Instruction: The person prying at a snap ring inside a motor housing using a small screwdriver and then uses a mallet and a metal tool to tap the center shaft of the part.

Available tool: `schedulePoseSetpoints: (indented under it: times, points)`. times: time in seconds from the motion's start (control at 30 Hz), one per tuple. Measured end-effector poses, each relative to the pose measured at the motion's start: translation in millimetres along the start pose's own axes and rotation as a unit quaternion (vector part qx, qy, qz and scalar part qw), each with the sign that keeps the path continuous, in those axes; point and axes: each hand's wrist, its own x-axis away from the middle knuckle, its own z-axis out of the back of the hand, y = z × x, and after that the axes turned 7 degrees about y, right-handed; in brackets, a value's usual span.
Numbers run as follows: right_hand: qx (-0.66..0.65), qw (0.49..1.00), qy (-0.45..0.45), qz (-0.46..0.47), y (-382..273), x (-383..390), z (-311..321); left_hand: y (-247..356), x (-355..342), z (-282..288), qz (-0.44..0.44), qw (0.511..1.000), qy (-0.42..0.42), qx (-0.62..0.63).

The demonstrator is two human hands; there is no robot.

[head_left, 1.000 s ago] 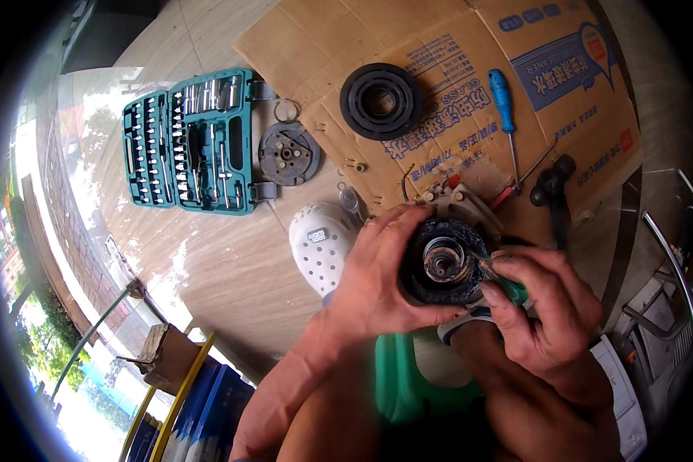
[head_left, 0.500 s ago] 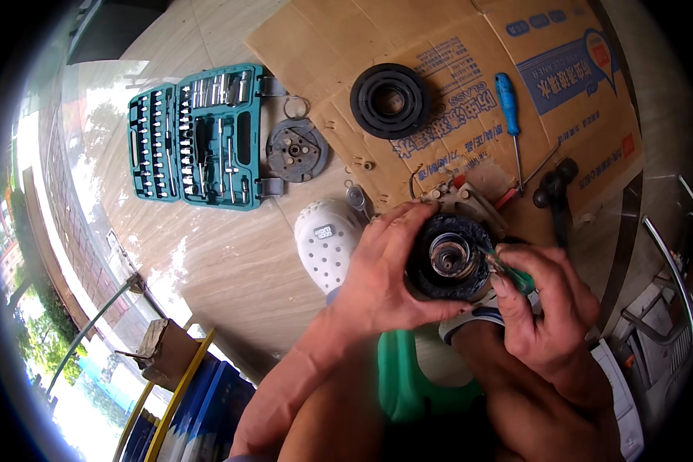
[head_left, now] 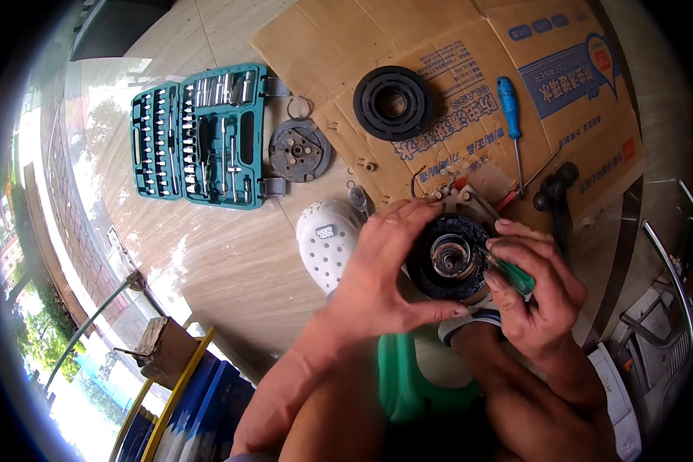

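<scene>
A round, dirty black metal part [head_left: 426,279], with a bare shaft and rings at its middle, sits between my hands above my knees. My left hand [head_left: 377,266] is wrapped round its left side, thumb along the near edge and fingers over the far edge. In my right hand [head_left: 548,296] is a green-handled screwdriver [head_left: 519,279], pinched between thumb and fingers. Its tip reaches the right inner edge of the ring-shaped recess; the exact contact is hidden. Just beyond the part is a grey metal housing [head_left: 481,206], partly covered by my left fingers.
Flattened cardboard [head_left: 470,38] lies ahead, bearing a black pulley [head_left: 393,102] and a blue-handled screwdriver [head_left: 508,108]. A black-headed mallet [head_left: 554,189] lies right. Farther left are a teal socket set [head_left: 246,138], a round metal plate [head_left: 300,150] and small loose hardware.
My right hand has shifted slightly left, and its fingers sit a little higher round the green handle. My left hand keeps its hold on the round part.
</scene>
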Motion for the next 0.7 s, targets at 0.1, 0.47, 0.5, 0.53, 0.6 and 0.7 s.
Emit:
schedulePoseSetpoints:
  times: [0.1, 0.47, 0.5, 0.53, 0.6, 0.7]
  points:
    - [-0.012, 1.0, 0.007, -0.002, 3.0, 2.8, -2.6, 9.0, -6.5, 12.3, -0.014, 0.999, 0.037, 0.01]
    - [0.008, 1.0, 0.024, 0.01, 2.1, -3.0, -17.5, 85.6, -49.6, -59.0, -0.211, 0.967, 0.141, 0.003]
    - [0.009, 1.0, 0.023, 0.009, 4.5, -2.3, -19.4, 85.4, -49.8, -61.0, -0.219, 0.964, 0.149, -0.009]
    - [0.013, 1.0, 0.023, 0.009, 5.7, -1.5, -20.9, 86.5, -49.7, -61.6, -0.205, 0.967, 0.151, -0.007]
    - [0.01, 1.0, 0.02, 0.009, 8.7, -0.3, -28.9, 79.0, -46.8, -63.7, -0.221, 0.962, 0.158, -0.038]
    - [0.004, 1.0, 0.014, 0.009, 12.4, 2.0, -37.7, 71.4, -45.0, -68.4, -0.239, 0.95, 0.183, -0.078]
